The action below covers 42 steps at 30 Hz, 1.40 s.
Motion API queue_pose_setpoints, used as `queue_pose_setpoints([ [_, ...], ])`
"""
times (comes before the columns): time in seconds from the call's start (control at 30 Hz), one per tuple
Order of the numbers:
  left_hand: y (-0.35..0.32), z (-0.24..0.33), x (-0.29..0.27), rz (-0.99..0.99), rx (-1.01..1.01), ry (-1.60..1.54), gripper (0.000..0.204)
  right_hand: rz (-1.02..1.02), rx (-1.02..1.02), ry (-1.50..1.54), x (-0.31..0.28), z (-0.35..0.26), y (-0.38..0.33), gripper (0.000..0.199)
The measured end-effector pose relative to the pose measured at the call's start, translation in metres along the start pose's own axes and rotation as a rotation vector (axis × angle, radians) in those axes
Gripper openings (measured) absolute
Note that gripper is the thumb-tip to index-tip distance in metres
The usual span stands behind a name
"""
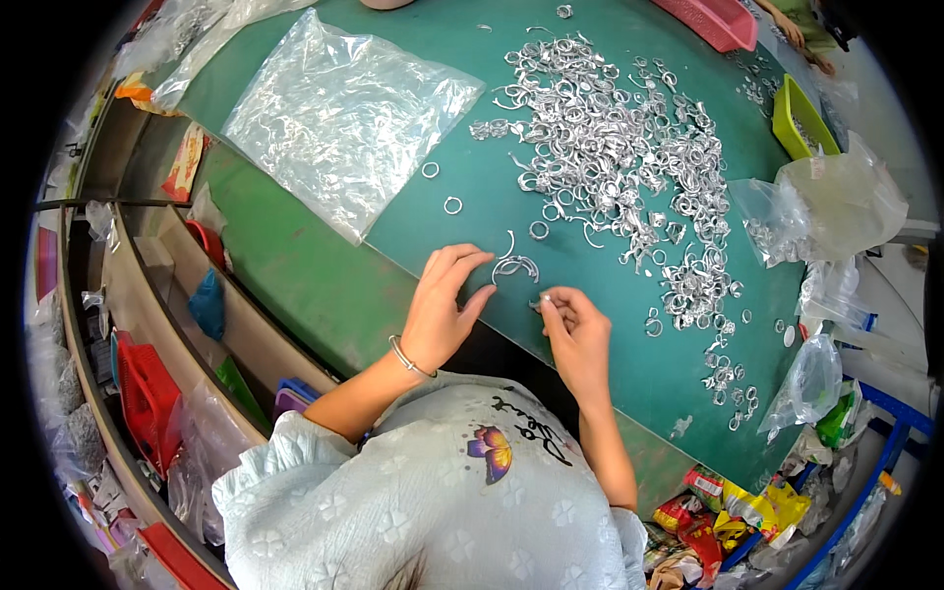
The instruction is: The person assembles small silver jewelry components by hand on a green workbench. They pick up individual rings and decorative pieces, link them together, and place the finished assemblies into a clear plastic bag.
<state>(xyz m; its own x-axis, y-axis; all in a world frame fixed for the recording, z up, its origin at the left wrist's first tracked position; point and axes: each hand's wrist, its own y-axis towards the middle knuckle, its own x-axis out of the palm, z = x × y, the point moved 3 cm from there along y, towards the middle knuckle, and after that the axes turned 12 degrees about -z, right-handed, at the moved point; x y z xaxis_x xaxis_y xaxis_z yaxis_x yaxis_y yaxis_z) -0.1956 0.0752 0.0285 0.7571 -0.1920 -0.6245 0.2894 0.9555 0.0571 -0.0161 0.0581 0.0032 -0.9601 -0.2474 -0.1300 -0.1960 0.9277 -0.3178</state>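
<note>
My left hand (442,307), with a silver bangle on its wrist, reaches over the near edge of the green table. Its thumb and fingers are apart, beside a little group of curved silver ring pieces (515,265). My right hand (578,339) is closed in a pinch just right of that group. A tiny greyish bit shows at its fingertips, too small to name. Beyond my hands, a single silver ring (538,230) lies near a wide heap of silver rings (600,133). Two more loose rings (452,206) lie to the left.
A large clear plastic bag (354,118) lies flat at the table's left. Back right are a pink tray (713,22), a yellow-green basket (801,120) and another person's arm (787,28). Plastic bags (826,202) hang over the right edge. Shelves with a red basket (147,393) stand left.
</note>
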Motion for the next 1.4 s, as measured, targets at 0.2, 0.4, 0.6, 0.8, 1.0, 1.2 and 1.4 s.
queue_pose_setpoints([
  [0.2, 0.013, 0.015, 0.02, -0.192, 0.158, 0.203, 0.059, 0.097, -0.107, -0.312, -0.007, -0.016, 0.02, 0.01],
  [0.4, 0.02, -0.002, 0.04, -0.175, 0.211, 0.136, 0.032, 0.382, -0.25, -0.791, -0.036, -0.03, 0.042, 0.009],
  [0.6, 0.021, -0.02, 0.022, 0.013, 0.211, 0.072, 0.022, 0.209, -0.18, -0.617, -0.042, -0.02, 0.029, 0.005],
  [0.8, 0.018, 0.002, 0.013, 0.118, 0.129, 0.007, 0.026, -0.041, 0.021, 0.53, -0.031, -0.004, 0.012, 0.008],
  [1.0, 0.012, 0.008, 0.036, -0.235, -0.224, -0.975, 0.018, -0.011, -0.166, 0.203, -0.005, -0.018, 0.002, 0.008],
  [1.2, 0.009, 0.0, 0.024, -0.196, -0.244, -1.11, 0.018, 0.138, -0.275, -0.307, -0.02, -0.043, 0.013, 0.021],
  [1.4, 0.007, -0.001, 0.014, -0.213, -0.347, -1.15, 0.021, 0.071, -0.455, -0.912, 0.001, -0.043, 0.052, 0.032],
])
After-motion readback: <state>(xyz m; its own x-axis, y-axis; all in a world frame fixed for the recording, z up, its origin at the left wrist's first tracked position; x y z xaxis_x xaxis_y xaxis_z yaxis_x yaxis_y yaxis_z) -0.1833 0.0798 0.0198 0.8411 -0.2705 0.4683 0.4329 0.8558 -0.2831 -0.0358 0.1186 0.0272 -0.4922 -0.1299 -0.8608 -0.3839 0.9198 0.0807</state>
